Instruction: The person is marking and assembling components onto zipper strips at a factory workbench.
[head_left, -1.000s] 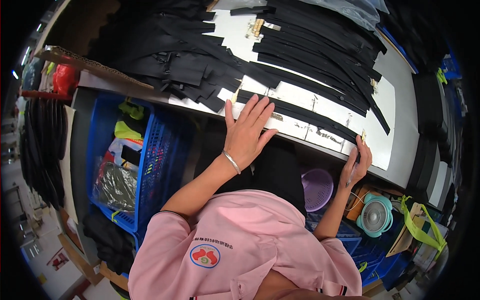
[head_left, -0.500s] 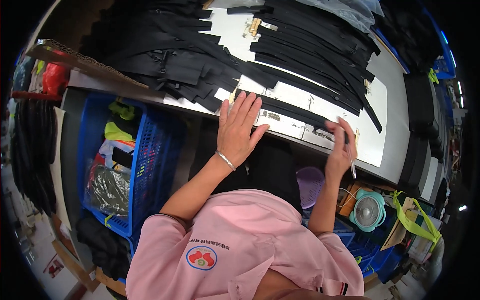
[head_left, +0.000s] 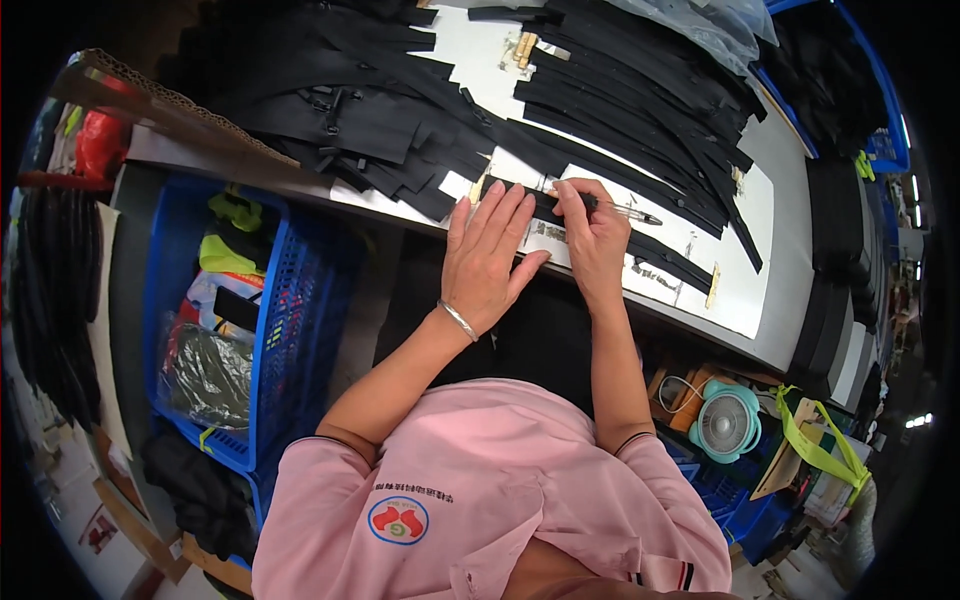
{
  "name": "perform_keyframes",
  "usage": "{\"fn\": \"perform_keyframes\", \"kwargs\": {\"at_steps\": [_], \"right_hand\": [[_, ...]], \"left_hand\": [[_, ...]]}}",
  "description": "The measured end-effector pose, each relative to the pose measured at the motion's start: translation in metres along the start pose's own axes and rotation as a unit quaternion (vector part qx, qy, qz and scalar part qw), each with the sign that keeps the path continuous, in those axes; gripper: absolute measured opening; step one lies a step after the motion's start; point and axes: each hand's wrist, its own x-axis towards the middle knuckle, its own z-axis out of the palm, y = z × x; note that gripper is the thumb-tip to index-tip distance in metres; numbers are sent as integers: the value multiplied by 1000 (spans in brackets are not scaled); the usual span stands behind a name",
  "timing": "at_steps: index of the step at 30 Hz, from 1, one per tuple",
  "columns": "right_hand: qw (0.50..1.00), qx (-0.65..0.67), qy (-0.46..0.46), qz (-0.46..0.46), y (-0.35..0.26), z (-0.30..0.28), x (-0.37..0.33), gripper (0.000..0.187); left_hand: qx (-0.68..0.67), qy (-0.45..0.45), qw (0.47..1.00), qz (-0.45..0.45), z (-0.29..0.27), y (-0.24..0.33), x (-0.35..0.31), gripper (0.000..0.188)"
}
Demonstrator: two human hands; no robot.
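Note:
My left hand (head_left: 487, 245) lies flat with fingers stretched out, pressing the near end of a narrow black strip (head_left: 660, 257) against a white marked board (head_left: 735, 306). Close beside it, my right hand (head_left: 595, 240) is closed around a pen (head_left: 632, 212), whose clear and dark barrel sticks out to the right. The fingertips of the right hand are low over the strip; whether the pen's other end touches it is hidden. Small wooden-coloured stops (head_left: 713, 286) stand at the board's edge by the strip's right end.
Many black strips (head_left: 630, 120) lie in rows beyond my hands, with a pile of wider black pieces (head_left: 370, 130) at the left. A blue basket (head_left: 262, 350) stands left of my legs. A turquoise fan (head_left: 725, 422) sits below the table's right side. Clear plastic sheeting (head_left: 705, 35) covers the back.
My right hand has moved left along the strip with the pen, from near the right end to beside my left hand. The left hand stays pressed in place.

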Motion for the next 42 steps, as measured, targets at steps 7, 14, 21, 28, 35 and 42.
{"fn": "perform_keyframes", "kwargs": {"at_steps": [7, 14, 21, 28, 35, 42], "right_hand": [[998, -53, -19, -8, -1, 1, -1, 20], [996, -82, -16, -30, -1, 4, 0, 20], [995, -80, -30, -45, 2, -4, -2, 19], [993, -71, -59, -78, 6, -2, -2, 21], [988, -97, -69, -101, 9, -4, 0, 20], [999, -13, 4, -31, -10, -36, -10, 17]], "left_hand": [[5, 4, 1000, -3, 2, -1, -2, 68], [7, 10, 1000, 2, 3, -2, -2, 68], [12, 14, 1000, 5, 5, -2, -2, 67], [16, 14, 1000, 4, 5, -3, -2, 66], [21, 12, 1000, 8, 5, -2, -1, 65], [35, 9, 999, 12, 5, -1, 0, 63]]}}
